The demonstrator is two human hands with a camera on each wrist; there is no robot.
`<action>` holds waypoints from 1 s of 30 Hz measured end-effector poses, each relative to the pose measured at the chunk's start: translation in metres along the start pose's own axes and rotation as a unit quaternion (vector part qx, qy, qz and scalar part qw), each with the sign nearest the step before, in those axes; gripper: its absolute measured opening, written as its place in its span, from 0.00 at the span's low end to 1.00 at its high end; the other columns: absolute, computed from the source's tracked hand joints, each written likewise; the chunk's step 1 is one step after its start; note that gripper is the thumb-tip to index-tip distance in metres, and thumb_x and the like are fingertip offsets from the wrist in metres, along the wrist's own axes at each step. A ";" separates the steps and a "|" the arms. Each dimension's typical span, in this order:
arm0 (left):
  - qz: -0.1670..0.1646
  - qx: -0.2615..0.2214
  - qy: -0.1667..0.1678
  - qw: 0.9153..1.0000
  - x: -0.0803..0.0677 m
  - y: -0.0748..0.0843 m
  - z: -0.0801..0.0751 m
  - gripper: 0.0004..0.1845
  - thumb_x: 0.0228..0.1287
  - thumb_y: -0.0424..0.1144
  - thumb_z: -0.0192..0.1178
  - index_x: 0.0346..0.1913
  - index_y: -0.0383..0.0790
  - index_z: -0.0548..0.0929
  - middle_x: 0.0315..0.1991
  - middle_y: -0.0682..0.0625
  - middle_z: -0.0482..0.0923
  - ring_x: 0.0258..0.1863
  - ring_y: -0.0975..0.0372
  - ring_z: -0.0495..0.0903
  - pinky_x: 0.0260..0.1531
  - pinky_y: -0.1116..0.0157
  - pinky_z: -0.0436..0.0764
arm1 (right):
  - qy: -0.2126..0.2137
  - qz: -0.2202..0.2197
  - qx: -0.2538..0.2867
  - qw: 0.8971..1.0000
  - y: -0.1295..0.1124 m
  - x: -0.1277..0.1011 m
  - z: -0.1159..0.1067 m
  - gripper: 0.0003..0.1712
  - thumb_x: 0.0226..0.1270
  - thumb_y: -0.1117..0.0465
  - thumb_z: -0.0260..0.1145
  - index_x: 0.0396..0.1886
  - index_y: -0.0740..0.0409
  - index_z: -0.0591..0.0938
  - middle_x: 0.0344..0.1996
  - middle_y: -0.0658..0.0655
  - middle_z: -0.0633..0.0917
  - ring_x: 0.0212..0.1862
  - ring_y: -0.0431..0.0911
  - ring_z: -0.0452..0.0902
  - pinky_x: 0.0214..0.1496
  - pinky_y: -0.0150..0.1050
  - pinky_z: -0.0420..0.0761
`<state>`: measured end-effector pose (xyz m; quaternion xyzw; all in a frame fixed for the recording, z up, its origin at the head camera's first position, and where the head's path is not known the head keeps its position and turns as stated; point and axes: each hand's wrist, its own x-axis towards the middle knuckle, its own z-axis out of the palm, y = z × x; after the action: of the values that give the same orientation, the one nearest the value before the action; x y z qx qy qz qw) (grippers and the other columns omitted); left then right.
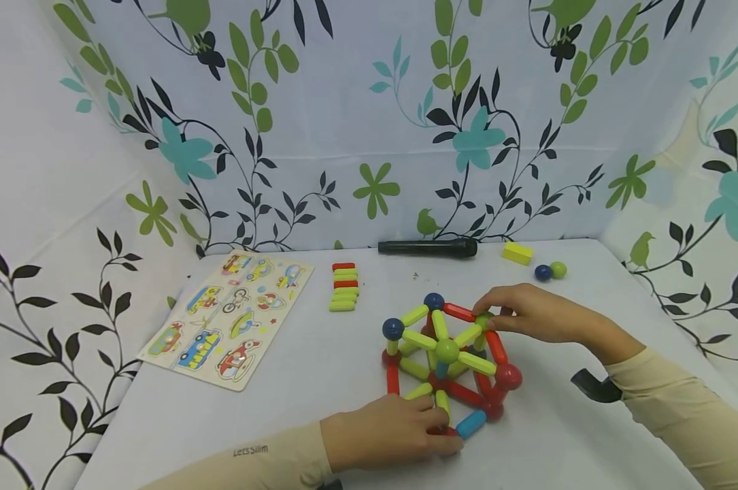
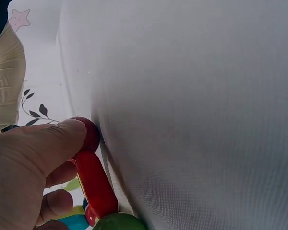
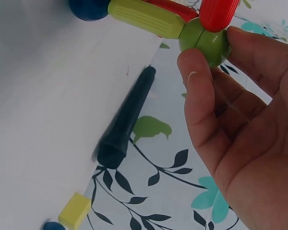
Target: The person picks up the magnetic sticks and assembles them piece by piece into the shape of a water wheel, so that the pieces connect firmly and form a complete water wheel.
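Observation:
A wheel-like frame of rods and balls (image 1: 447, 351) stands on the white table, built from red, yellow-green and blue pieces. At its near side my left hand (image 1: 393, 432) pinches a red ball (image 2: 91, 136), thumb on the ball's surface; a red rod (image 2: 96, 184) joins that ball in the left wrist view. Beside the left fingertips lies a blue rod (image 1: 471, 424). My right hand (image 1: 540, 313) holds a green ball (image 3: 201, 43) at the frame's upper right between thumb and fingers. Red and yellow-green rods run from this ball in the right wrist view. The left fingers partly cover the near rods.
A wooden picture puzzle board (image 1: 234, 320) lies at the left. Several short red and yellow-green rods (image 1: 344, 289) form a column behind the frame. At the back are a black microphone (image 1: 426, 248), a yellow block (image 1: 517, 253), a blue ball (image 1: 543, 272) and a green ball (image 1: 558, 270).

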<state>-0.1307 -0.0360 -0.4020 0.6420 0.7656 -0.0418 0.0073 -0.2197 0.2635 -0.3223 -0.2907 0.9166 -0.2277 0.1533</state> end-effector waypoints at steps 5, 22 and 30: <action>-0.012 0.003 0.015 1.000 -0.004 -0.002 -0.004 0.14 0.74 0.48 0.62 0.59 0.62 0.79 0.48 0.60 0.74 0.41 0.70 0.67 0.27 0.84 0.62 | -0.004 -0.003 0.003 1.000 0.000 -0.003 -0.003 0.17 0.71 0.53 0.69 0.57 0.46 0.85 0.52 0.46 0.86 0.51 0.44 0.82 0.49 0.34 0.83; -0.139 -0.050 0.066 0.987 -0.041 -0.036 0.004 0.09 0.66 0.44 0.70 0.47 0.58 0.88 0.39 0.60 0.78 0.38 0.68 0.71 0.27 0.80 0.71 | -0.043 -0.023 -0.002 0.999 -0.009 -0.016 -0.007 0.10 0.67 0.49 0.72 0.47 0.39 0.87 0.35 0.37 0.84 0.37 0.40 0.80 0.38 0.35 0.82; -0.216 -0.068 0.112 0.968 -0.053 -0.054 0.009 0.09 0.63 0.40 0.72 0.46 0.52 0.90 0.42 0.59 0.84 0.39 0.66 0.77 0.33 0.75 0.80 | -0.063 -0.059 -0.009 0.996 -0.024 -0.022 -0.003 0.08 0.67 0.51 0.72 0.44 0.37 0.88 0.32 0.36 0.82 0.36 0.37 0.77 0.37 0.33 0.80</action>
<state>-0.1753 -0.0979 -0.4045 0.4602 0.8829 0.0823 -0.0442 -0.1922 0.2605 -0.3043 -0.3597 0.8882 -0.2094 0.1945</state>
